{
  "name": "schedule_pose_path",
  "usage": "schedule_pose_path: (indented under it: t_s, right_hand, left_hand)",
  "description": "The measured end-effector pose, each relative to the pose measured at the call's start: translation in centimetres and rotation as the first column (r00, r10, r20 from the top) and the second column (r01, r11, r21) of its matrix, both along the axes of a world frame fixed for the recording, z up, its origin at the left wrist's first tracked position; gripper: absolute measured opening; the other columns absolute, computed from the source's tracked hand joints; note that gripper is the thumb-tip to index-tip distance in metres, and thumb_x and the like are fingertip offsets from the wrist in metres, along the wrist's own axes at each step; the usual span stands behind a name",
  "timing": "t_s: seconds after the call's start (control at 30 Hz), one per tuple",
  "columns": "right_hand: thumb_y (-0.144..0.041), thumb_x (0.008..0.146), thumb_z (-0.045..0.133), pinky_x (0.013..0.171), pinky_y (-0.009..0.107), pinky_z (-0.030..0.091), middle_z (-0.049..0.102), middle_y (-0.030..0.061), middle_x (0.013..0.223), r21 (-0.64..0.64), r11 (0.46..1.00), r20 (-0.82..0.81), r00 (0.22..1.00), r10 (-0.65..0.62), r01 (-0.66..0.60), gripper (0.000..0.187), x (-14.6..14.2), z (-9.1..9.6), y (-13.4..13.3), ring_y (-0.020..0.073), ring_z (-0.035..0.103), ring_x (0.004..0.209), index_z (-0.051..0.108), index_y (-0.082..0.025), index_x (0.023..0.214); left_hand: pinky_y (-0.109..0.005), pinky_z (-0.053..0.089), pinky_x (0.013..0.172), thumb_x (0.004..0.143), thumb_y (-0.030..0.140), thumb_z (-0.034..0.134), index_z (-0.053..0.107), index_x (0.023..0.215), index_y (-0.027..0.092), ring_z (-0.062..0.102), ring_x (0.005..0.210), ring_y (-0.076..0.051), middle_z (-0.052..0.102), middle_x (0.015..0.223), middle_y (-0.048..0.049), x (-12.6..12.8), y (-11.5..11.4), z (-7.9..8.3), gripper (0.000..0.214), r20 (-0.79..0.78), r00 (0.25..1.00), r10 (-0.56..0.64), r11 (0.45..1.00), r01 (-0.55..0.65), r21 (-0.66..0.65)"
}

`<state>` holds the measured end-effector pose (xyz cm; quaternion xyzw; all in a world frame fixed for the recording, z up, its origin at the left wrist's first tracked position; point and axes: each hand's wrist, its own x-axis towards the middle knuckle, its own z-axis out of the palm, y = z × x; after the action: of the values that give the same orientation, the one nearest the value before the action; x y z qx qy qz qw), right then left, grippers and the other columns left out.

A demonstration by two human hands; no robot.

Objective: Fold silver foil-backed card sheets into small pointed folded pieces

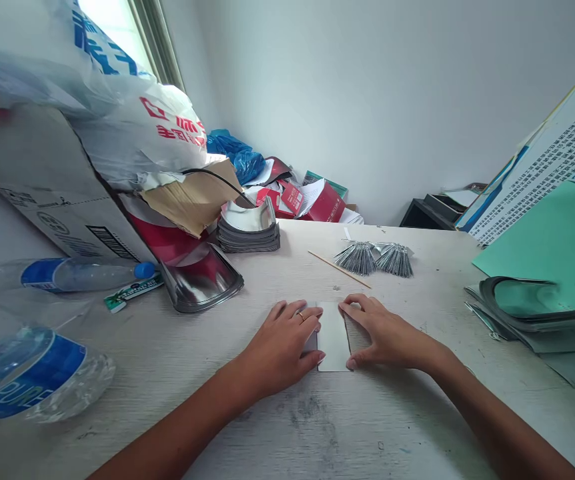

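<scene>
A small pale rectangular card lies flat on the table in front of me, with a greyer strip showing along its left side. My left hand holds the left side, with fingertips at the far end and the thumb on the near part. My right hand grips the right edge between fingers at the far corner and the thumb at the near corner. Just beyond the hands is a thin wooden stick. Two fanned bundles of thin silvery strands lie behind it.
At left are stacks of bent shiny sheets, a toothpaste tube, plastic bottles and a cardboard box under plastic bags. On the right, folded grey pieces lie by a green sheet. Red boxes are piled behind.
</scene>
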<state>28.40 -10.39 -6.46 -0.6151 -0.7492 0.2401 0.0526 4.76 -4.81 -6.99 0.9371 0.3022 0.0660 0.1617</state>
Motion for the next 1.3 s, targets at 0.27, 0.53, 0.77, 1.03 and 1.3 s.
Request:
schedule_pose_path:
  t_s: [0.27,0.53,0.77,1.03,1.3]
  right_hand:
    - [-0.050,0.063,0.084,0.112,0.046,0.038,0.031,0.0099,0.155,-0.010,1.000,-0.035,0.999,-0.020,0.020,0.106,0.1,-0.2,0.0,0.0326,0.037,0.137,0.034,-0.023,0.153]
    - [-0.053,0.069,0.080,0.109,0.045,0.041,0.034,0.0116,0.154,0.041,0.999,-0.039,0.999,-0.025,0.027,0.096,0.1,-0.4,-0.5,0.0324,0.043,0.133,0.039,-0.021,0.149]
    - [-0.031,0.092,0.059,0.098,0.040,0.047,0.051,0.0082,0.138,0.178,0.984,-0.055,0.998,0.040,-0.029,0.033,0.4,-0.5,-0.2,0.0251,0.056,0.117,0.056,-0.023,0.124]
    - [-0.019,0.094,0.053,0.077,0.032,0.048,0.061,0.0029,0.101,0.356,0.934,-0.057,0.998,0.006,0.015,0.007,-0.2,-2.5,1.2,0.0184,0.060,0.089,0.057,-0.021,0.090]
    - [-0.026,0.089,0.063,0.075,0.030,0.049,0.059,0.0022,0.109,0.260,0.963,-0.170,0.985,-0.028,0.072,0.004,0.6,-2.7,1.7,0.0157,0.058,0.082,0.062,-0.022,0.090]
  left_hand:
    - [-0.057,0.025,0.116,0.084,0.033,0.071,0.058,0.104,0.024,0.036,0.141,-0.032,0.051,0.146,0.0009,-0.2,0.1,-0.4,0.025,0.025,1.000,0.007,1.000,-0.007,-0.011]
    - [-0.057,0.023,0.115,0.084,0.035,0.071,0.058,0.108,0.027,0.035,0.142,-0.030,0.049,0.149,0.0016,-0.4,0.4,-0.5,0.028,0.026,1.000,-0.005,1.000,0.005,-0.017]
    - [-0.055,0.024,0.115,0.085,0.034,0.071,0.059,0.107,0.027,0.036,0.142,-0.029,0.049,0.148,0.0015,-0.4,0.6,-0.5,0.026,0.024,1.000,-0.014,1.000,0.014,-0.011]
    - [-0.052,0.025,0.114,0.085,0.036,0.071,0.060,0.110,0.027,0.036,0.141,-0.030,0.050,0.147,0.0007,-0.3,0.6,-0.3,0.029,0.026,0.999,-0.031,1.000,0.031,0.000]
    - [-0.053,0.024,0.114,0.085,0.038,0.071,0.059,0.111,0.028,0.036,0.142,-0.029,0.049,0.148,0.0013,-0.4,0.7,-0.5,0.030,0.022,0.999,-0.029,1.000,0.029,-0.003]
